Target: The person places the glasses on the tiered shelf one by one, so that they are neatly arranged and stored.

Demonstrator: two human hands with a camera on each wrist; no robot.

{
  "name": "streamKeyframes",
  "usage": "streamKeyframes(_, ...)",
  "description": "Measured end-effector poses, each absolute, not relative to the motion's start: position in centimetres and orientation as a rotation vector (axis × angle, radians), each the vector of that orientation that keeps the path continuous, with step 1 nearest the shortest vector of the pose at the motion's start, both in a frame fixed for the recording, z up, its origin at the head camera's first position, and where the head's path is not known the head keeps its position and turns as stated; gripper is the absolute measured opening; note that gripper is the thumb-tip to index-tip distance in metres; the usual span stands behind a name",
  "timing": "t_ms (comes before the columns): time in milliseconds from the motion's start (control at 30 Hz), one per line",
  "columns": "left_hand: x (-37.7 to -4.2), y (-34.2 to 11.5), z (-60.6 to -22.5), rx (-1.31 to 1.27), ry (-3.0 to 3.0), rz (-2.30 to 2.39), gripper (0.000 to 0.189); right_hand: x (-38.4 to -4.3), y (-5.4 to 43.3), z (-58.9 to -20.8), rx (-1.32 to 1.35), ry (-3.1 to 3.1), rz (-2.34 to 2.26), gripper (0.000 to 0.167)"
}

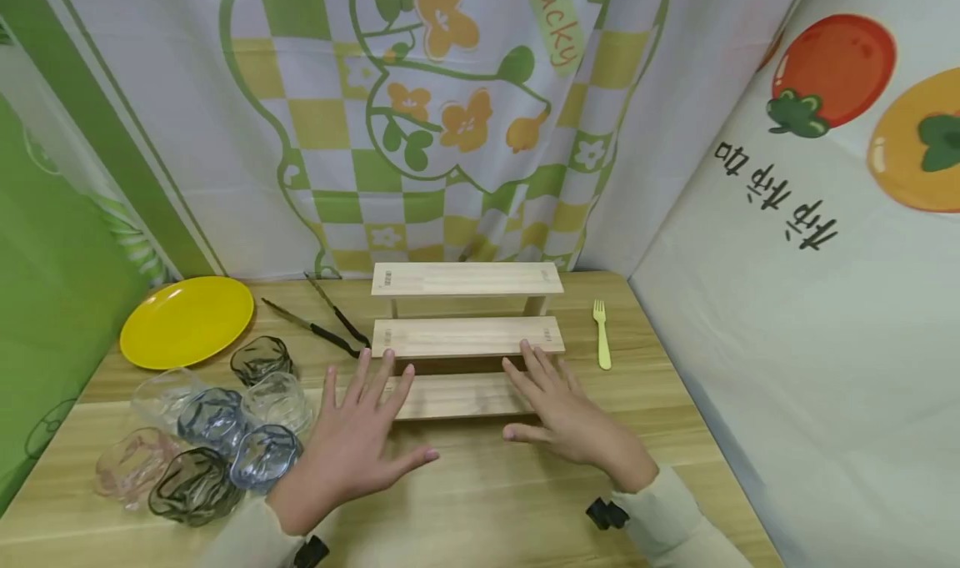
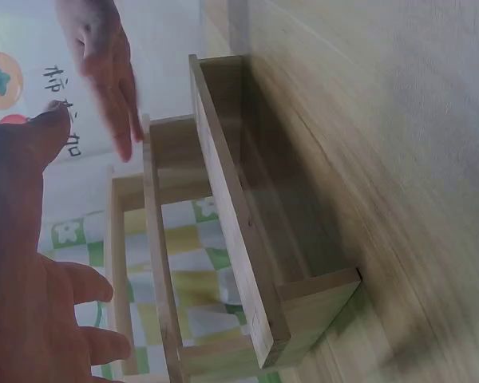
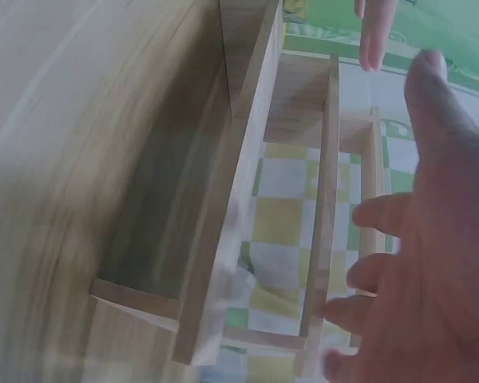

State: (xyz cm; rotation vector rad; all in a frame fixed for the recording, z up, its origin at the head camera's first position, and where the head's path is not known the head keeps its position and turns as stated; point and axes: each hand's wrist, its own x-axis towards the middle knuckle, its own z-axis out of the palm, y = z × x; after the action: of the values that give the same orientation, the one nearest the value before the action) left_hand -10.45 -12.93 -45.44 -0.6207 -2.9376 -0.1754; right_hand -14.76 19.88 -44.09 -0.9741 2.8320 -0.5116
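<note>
A three-tiered wooden rack (image 1: 468, 336) of pale boards stands in the middle of the table. My left hand (image 1: 358, 439), fingers spread, hovers over the left end of its lowest board and holds nothing. Over the right end of the same board, my right hand (image 1: 573, 422) also has its fingers spread and grips nothing. In the left wrist view, the rack's front board (image 2: 238, 215) stands on side panels, and the left hand (image 2: 32, 263) is beside it, apart. The right wrist view has the right hand (image 3: 439, 263) alongside the rack's upper boards (image 3: 323, 199).
Several wavy glass cups (image 1: 213, 420) crowd the left side. Behind them are a yellow plate (image 1: 187, 322) and dark-handled tongs (image 1: 318, 328). A pale yellow fork (image 1: 602, 334) lies right of the rack. A patterned curtain (image 1: 465, 134) hangs behind, with a white printed sheet (image 1: 825, 318) on the right.
</note>
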Motion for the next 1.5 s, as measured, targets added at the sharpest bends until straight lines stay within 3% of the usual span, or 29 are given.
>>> streamKeyframes(233,-8.9,-14.7,-45.6,-0.508,-2.932,-0.274,0.094,-15.6,21.2,-44.8,-0.825,2.924,-1.023,0.057)
streamKeyframes(367,-7.6,-16.8,-45.6,-0.412,-2.858,-0.387,0.082,-16.4,22.6,-45.9,-0.496,2.775,-1.405,0.042)
streamKeyframes(533,-6.2,-19.5,-45.6,-0.316,-2.769,-0.456,0.071,-17.4,24.9,-47.7,0.022,2.412,-1.696,0.043)
streamKeyframes(667,-5.4,-21.5,-45.7,-0.254,-2.804,-0.442,0.072,-18.0,26.1,-49.2,0.205,2.181,-1.786,0.049)
streamKeyframes(933,-4.8,-23.7,-46.8,-0.178,-2.900,-0.414,0.078,-18.7,25.9,-50.8,0.229,1.996,-1.831,0.061)
streamKeyframes(1200,-4.7,-24.6,-47.7,-0.130,-2.910,-0.416,0.091,-18.8,25.2,-50.9,0.217,1.982,-1.823,0.053)
streamKeyframes(1500,-5.1,-22.1,-48.9,-0.227,-2.767,-0.576,0.099,-18.9,25.4,-50.8,0.218,1.985,-1.829,0.050)
